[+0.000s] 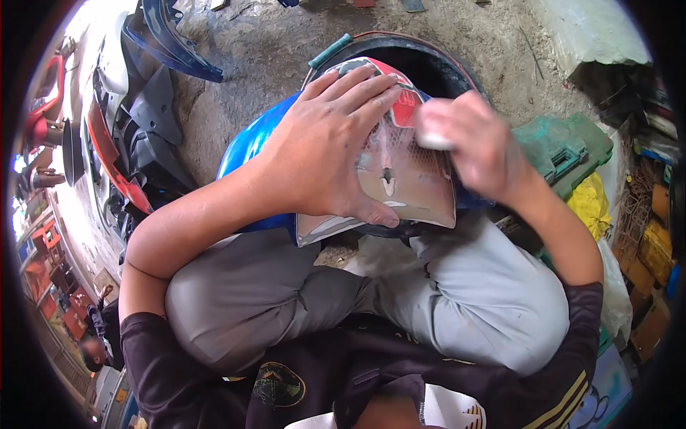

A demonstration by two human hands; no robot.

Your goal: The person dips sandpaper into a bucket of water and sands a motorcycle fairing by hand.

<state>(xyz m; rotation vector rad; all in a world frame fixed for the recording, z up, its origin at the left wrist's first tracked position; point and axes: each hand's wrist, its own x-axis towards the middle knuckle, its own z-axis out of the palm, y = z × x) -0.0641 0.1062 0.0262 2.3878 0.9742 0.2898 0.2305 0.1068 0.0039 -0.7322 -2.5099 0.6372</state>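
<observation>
Right, from my end I see bare room mainly beyond the black round bucket (459,69), on the rough grey concrete floor (264,43). Nearer in, the folded knees in grey trousers (493,286) close off my near side, while a green plastic case (597,146) limits the right.

The curved panel with red, mesh-patterned and tan areas (421,189) lies directly under my left grip (332,139), its near edge above the lap. That grip is spread wide and flat, fingers reaching the far red part, thumb near the close edge, pressing without wrapping round anything. My right grip (475,146) is at the panel's right side, blurred, its fingers closed on a small whitish piece (434,140); whether the piece touches the panel, I cannot tell.

Below the panel shows a glossy blue curved part (250,146), with the bucket behind. Along the left lie black plastic parts (153,146) and a long red-orange panel (118,161); a yellow plastic bag (589,200) sits near my right forearm.
</observation>
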